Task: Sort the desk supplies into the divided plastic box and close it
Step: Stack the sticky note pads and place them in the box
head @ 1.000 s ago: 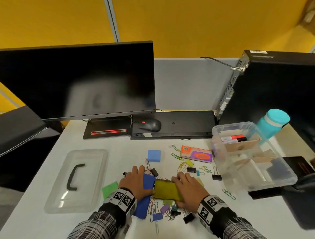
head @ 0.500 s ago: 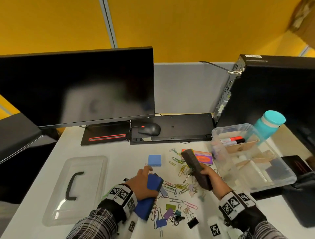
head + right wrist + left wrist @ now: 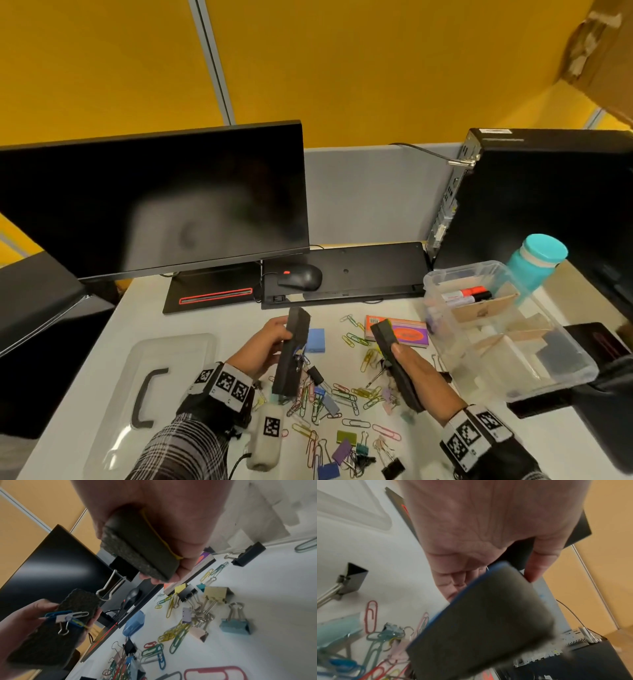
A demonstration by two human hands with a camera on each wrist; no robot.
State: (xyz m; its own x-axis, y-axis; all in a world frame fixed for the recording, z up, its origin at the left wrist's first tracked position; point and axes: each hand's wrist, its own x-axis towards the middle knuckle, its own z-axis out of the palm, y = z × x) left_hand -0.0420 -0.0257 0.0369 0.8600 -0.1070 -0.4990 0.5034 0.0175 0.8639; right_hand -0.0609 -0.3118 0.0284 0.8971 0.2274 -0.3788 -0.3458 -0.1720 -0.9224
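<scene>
My left hand point(image 3: 263, 346) grips a blue-backed felt eraser point(image 3: 293, 353) on edge above the desk, dark felt facing right. A few clips point(image 3: 67, 616) cling to that felt. My right hand point(image 3: 414, 373) grips a yellow-backed felt eraser point(image 3: 394, 356), also lifted and tilted. In the wrist views each eraser point(image 3: 481, 622) point(image 3: 142, 550) fills the grip. Loose paper clips and binder clips point(image 3: 329, 401) lie scattered below both hands. The clear divided box point(image 3: 442, 274) stands open at the right with markers point(image 3: 466, 294) in its far compartment.
The clear lid point(image 3: 113, 394) with a black handle lies at the left. A blue sticky pad point(image 3: 315, 340) and an orange-purple packet point(image 3: 407, 334) sit past the clips. Monitor point(image 3: 154, 198), mouse point(image 3: 301, 277), keyboard point(image 3: 346, 270), computer tower point(image 3: 548, 192) and teal bottle point(image 3: 534, 260) border the desk.
Both hands were pressed on the two erasers on the desk. The right hand lifted the yellow-backed one first, then the left raised the blue-backed one, and the two moved apart.
</scene>
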